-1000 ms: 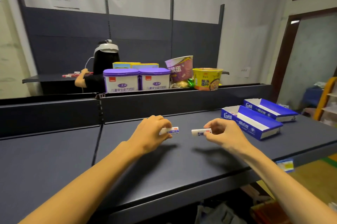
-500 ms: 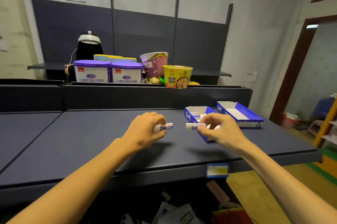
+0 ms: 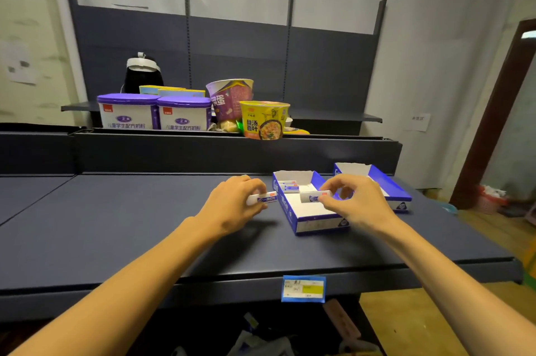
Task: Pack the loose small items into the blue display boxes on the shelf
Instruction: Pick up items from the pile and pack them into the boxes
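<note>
Two blue display boxes stand on the dark shelf [image 3: 116, 225]: a near one [image 3: 316, 220] and a far one [image 3: 397, 196] to its right. Two small white sticks [image 3: 290, 186] lie at the back of the near box. My left hand [image 3: 232, 206] pinches a small white stick with a blue label [image 3: 265, 199], just left of the near box. Over the open top of that box, my right hand [image 3: 356, 203] pinches a second white stick [image 3: 314, 196].
On the raised ledge behind stand two purple-lidded tubs [image 3: 153, 113], a purple cup [image 3: 229, 100] and a yellow noodle bowl [image 3: 265, 120]. A blue price tag [image 3: 303, 288] hangs on the shelf's front edge. A person's dark head with a white headband [image 3: 142, 71] shows behind the tubs.
Both hands have moved right with their sticks. My right hand's stick is now over the near box's opening, and my left hand's stick is close beside its left wall.
</note>
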